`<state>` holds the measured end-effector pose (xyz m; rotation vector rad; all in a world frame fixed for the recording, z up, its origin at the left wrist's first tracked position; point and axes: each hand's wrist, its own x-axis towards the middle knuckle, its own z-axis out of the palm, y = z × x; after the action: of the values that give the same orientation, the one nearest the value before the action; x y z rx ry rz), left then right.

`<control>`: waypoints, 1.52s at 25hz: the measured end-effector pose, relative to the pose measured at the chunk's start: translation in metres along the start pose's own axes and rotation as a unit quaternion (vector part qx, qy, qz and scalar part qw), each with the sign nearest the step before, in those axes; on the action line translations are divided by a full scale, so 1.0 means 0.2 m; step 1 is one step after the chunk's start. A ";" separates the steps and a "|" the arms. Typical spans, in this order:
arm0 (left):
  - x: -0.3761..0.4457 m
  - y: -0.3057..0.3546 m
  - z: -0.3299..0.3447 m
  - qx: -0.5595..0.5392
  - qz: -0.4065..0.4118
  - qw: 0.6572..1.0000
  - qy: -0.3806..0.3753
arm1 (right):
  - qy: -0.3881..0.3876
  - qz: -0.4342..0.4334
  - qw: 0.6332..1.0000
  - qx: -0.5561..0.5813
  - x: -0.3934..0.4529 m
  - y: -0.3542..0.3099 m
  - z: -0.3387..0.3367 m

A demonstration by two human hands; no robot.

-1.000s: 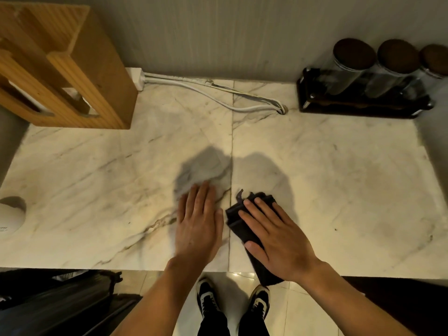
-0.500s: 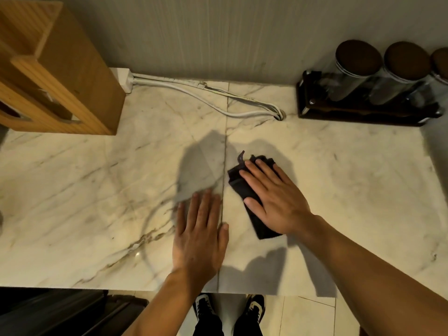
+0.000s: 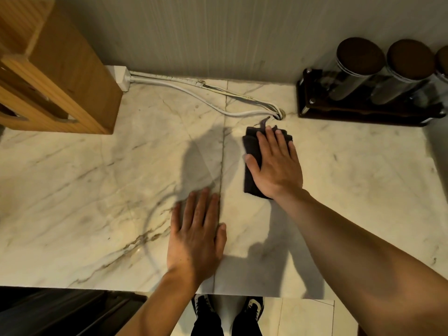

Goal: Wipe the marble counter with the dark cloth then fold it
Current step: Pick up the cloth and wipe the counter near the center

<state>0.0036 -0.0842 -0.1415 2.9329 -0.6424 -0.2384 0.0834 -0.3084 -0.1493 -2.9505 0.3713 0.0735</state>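
The dark cloth (image 3: 251, 163), folded into a narrow strip, lies on the white marble counter (image 3: 97, 178) just right of the slab seam, close to the back wall. My right hand (image 3: 276, 166) presses flat on top of it, fingers spread and pointing away from me, covering most of the cloth. A small loop sticks out at the cloth's far end. My left hand (image 3: 196, 236) rests palm down on the bare marble nearer the front edge, left of the seam, holding nothing.
White cables (image 3: 194, 93) run along the back wall into a hole just beyond the cloth. A wooden rack (image 3: 55, 76) stands at the back left. A dark stand with three jars (image 3: 378, 81) sits at the back right. The counter's front edge drops to the floor.
My right hand has pushed the cloth away from me, from the front edge toward the back wall and cable hole. My left hand has stayed flat on the marble.
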 end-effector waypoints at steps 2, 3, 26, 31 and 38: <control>0.00 0.00 0.00 -0.004 -0.002 1.000 -0.004 | 0.009 0.022 1.000 0.011 0.02 0.01 -0.01; 0.00 0.00 0.00 -0.007 -0.003 1.000 -0.002 | 0.011 0.030 0.999 0.015 0.03 0.02 -0.01; -0.01 0.00 0.01 -0.007 -0.011 1.000 0.008 | 0.040 0.213 0.976 0.024 -0.56 0.13 0.00; -0.02 0.00 0.02 -0.017 -0.004 1.000 0.016 | 0.045 0.208 0.977 0.025 -0.76 0.11 0.02; -0.01 0.01 0.00 -0.023 -0.002 1.000 0.010 | 0.035 0.144 0.989 0.013 -0.97 0.16 0.01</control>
<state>0.0004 -0.0852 -0.1404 2.8889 -0.6206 -0.2197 -0.1129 -0.2916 -0.1424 -2.8570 0.8004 0.0018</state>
